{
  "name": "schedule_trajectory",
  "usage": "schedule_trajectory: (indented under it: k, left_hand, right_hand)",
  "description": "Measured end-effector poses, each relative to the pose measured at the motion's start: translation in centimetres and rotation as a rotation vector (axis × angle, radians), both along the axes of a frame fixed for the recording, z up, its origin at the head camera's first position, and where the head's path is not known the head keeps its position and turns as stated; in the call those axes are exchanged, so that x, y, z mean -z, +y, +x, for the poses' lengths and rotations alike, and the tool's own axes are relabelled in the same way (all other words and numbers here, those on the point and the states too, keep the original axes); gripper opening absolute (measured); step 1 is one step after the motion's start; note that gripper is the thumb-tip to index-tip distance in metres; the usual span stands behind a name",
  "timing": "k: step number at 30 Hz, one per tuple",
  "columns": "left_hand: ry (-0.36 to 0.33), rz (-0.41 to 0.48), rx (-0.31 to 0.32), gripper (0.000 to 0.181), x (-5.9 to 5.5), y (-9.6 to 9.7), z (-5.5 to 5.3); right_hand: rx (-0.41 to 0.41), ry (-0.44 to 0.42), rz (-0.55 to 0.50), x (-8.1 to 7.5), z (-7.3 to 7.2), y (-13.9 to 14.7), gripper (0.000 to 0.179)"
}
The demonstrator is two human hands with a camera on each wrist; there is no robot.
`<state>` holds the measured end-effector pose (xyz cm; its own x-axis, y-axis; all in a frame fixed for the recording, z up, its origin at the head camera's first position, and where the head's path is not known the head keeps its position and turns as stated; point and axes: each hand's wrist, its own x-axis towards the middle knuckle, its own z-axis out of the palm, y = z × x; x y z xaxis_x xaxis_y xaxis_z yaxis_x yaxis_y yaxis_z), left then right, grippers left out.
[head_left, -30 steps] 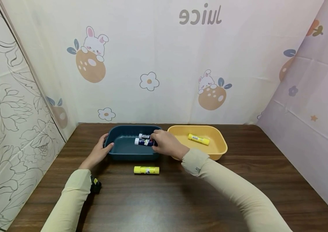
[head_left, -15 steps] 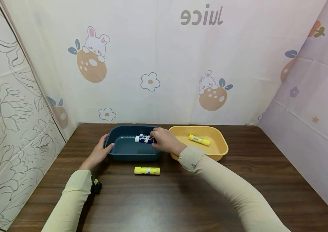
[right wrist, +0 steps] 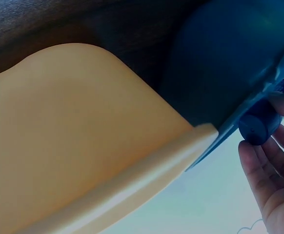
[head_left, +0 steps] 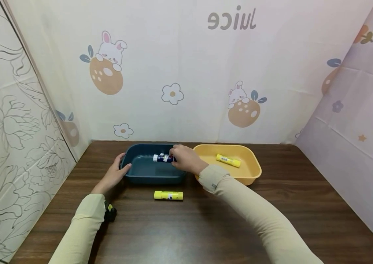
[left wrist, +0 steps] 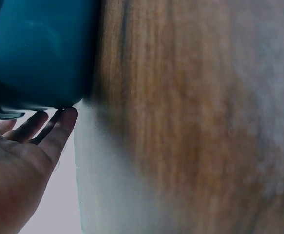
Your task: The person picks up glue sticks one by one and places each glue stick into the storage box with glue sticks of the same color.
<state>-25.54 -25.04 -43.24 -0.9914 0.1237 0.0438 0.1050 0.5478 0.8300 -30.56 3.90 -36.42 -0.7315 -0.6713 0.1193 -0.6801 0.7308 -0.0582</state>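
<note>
My right hand (head_left: 188,158) pinches a dark blue glue stick (head_left: 163,158) with a white cap, over the right part of a dark blue tray (head_left: 155,179). In the right wrist view, the stick's dark end (right wrist: 256,127) shows between thumb and fingers, by the tray's rim. Behind it lies a second glue stick (head_left: 162,154), mostly hidden. My left hand (head_left: 111,176) holds the tray's left end, thumb at the rim; in the left wrist view the fingers (left wrist: 59,131) rest against its outside wall.
A yellow tray (head_left: 257,170) stands right beside the blue one, with a yellow glue stick (head_left: 228,160) inside. Another yellow glue stick (head_left: 168,195) lies on the brown table (head_left: 186,231) in front of the blue tray. A patterned curtain (head_left: 147,66) hangs behind.
My right hand has moved the dark blue glue stick slightly back, so it now covers most of the second one. The left hand stays at the tray's end.
</note>
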Motion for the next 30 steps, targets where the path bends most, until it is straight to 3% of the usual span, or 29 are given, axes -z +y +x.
schedule_trajectory:
  k: [21, 30]
  left_hand:
    - [-0.01, 0.02, 0.0, 0.067, 0.0, 0.0, 0.1]
    - [-0.009, 0.015, -0.009, 0.069, 0.0, 0.0, 0.1]
  right_hand:
    - [-0.012, 0.016, 0.054, 2.5, -1.2, -1.4, 0.016]
    - [0.006, 0.002, 0.076, 2.8, -1.2, -1.9, 0.013]
